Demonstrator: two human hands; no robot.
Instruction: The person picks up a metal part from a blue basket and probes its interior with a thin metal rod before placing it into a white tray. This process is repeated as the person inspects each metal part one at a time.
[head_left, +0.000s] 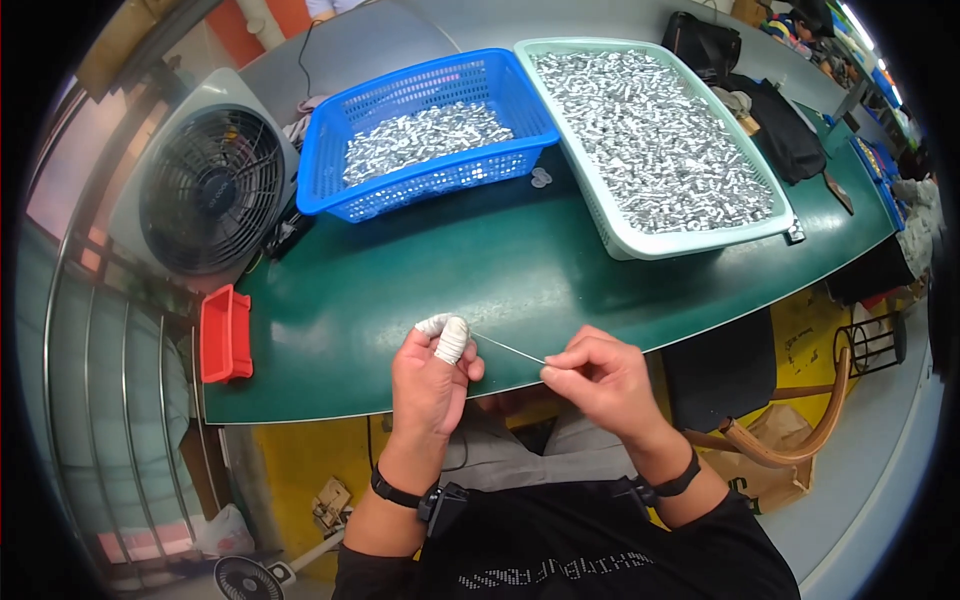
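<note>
Nearest the body, both hands meet over the front edge of the green desk [420,270]; the left hand [432,378] has its fingers curled in, with white tape wrapped round the thumb tip and the forefinger tip [452,340], and those two tips are pinched shut on one end of a thin wire [508,348]; the right hand [598,380] is closed almost to a fist, its thumb and forefinger nipping the other end of the same wire, so the wire runs taut and slightly slanted between the two hands, just above the desk edge and over the lap. A dark band sits on each wrist.

The likely trouble, as I judge it, lies in that wire; it is so fine that a small slackening of either pinch could let it slide out, and since it hangs at the very lip of the desk it could drop to the floor, where it would be hard to find; a hard pull could also bend it or drive an end into the bare right fingertips.

Further left, a small red tray [226,334] sits at the desk's end, well apart from the hands; beyond it stands a grey box fan [210,190]. At the far side, a blue basket [330,130] holds a heap of small shiny metal parts, and just beside it a larger pale green basket [640,244] is filled with more; dark bags lie behind that.
</note>
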